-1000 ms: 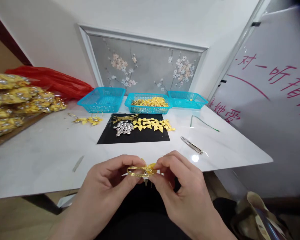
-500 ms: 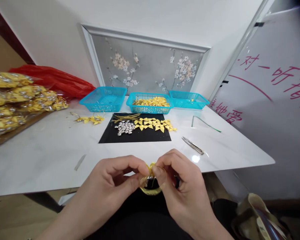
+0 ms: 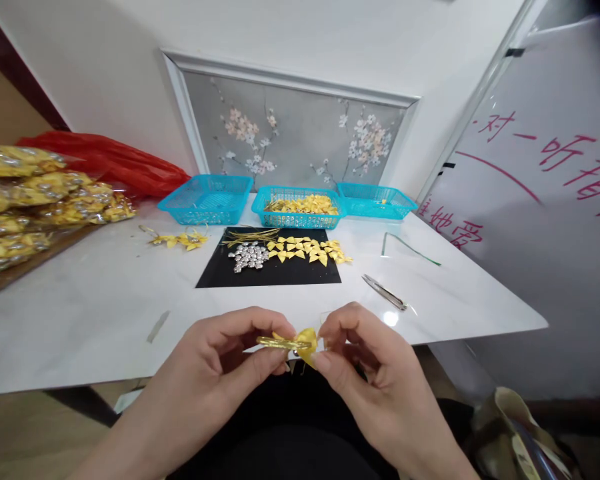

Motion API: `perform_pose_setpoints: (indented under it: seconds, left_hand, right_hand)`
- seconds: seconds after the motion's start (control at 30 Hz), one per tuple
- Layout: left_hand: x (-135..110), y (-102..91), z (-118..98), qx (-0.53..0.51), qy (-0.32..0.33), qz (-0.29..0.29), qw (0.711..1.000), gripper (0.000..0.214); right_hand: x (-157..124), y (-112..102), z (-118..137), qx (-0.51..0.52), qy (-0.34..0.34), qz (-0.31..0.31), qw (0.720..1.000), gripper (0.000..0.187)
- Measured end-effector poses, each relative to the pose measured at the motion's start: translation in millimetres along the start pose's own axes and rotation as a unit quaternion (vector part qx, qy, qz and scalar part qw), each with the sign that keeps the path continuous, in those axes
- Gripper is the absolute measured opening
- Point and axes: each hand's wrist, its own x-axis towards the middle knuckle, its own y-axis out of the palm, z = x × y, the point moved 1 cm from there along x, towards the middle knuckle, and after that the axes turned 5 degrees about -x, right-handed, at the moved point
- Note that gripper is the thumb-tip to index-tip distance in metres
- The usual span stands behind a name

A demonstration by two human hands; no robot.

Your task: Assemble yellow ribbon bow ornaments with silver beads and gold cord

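My left hand (image 3: 220,367) and my right hand (image 3: 365,367) meet at the near edge of the white table (image 3: 105,300). Both are closed in a pinch on one small piece: a gold wire loop (image 3: 275,343) with a yellow folded ornament (image 3: 307,339) at its right end. The left fingers grip the loop, the right fingers grip beside the yellow ornament. Farther back lies a black mat (image 3: 267,275) with silver beads (image 3: 250,255), yellow folded pieces (image 3: 307,249) and gold wires (image 3: 247,235).
Three turquoise baskets (image 3: 207,198) line the back; the middle basket (image 3: 300,205) holds yellow pieces. Tweezers (image 3: 385,292) and a green strip (image 3: 410,247) lie at the right. Finished yellow ornaments (image 3: 177,239) lie left, packed bags (image 3: 30,200) and a red bag (image 3: 110,163) far left. A whiteboard (image 3: 530,200) stands right.
The gold loop, which hung down between my fingers half a second ago, has been turned flat and now points left. Both hands have stayed at the table's edge.
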Motion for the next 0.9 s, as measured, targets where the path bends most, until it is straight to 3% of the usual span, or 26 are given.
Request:
perform_pose_setpoints:
  seconds: [0.4,0.63,0.73,0.9]
  left_hand:
    - [2.8,13.8,-6.4,0.081,0.088,-0.074,0.990,0.017]
    - [1.2,8.2,1.3,0.119,0.131,-0.020,0.984,0.027]
    - [2.5,6.5,-1.2,0.124,0.110,0.015,0.986,0.027]
    - [3.4,1.4,-4.0,0.091,0.077,0.003,0.993,0.022]
  right_hand:
    - [5.2,13.7,6.4,-0.105,-0.085,-0.042,0.990,0.014]
    - [6.5,13.7,13.1,-0.159,-0.169,-0.045,0.972,0.023]
    - [7.9,13.4,15.8,-0.173,-0.180,-0.056,0.967,0.023]
    - [9.2,9.1,15.7,-0.153,-0.146,-0.032,0.977,0.018]
